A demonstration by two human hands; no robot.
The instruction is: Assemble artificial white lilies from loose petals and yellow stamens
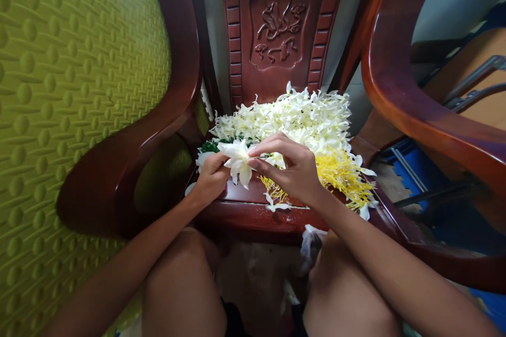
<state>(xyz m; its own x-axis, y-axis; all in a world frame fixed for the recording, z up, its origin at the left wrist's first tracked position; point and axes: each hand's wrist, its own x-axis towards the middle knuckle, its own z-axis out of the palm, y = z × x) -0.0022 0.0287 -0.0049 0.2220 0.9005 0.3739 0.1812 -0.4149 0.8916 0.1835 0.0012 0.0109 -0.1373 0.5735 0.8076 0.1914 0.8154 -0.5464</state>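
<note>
A white artificial flower (237, 162) with spread petals is held up above the front of a wooden chair seat. My left hand (212, 176) is closed around its left side, thumb on top. From the right, the thumb and fingers of my right hand (290, 166) pinch at the flower's middle; the fingertips partly cover that spot. Behind both hands lies a big heap of loose white petal pieces (300, 116). Yellow stamens (343, 174) form a pile at the right of the seat, with some strands under my right hand. Something dark green (209, 146) shows behind my left hand.
The reddish wooden chair has curved arms (158, 126) on both sides and a carved backrest (279, 26). One stray petal piece (276, 203) lies near the seat's front edge. A clear plastic bag (311, 245) hangs below it. Yellow-green textured matting (79, 89) covers the left.
</note>
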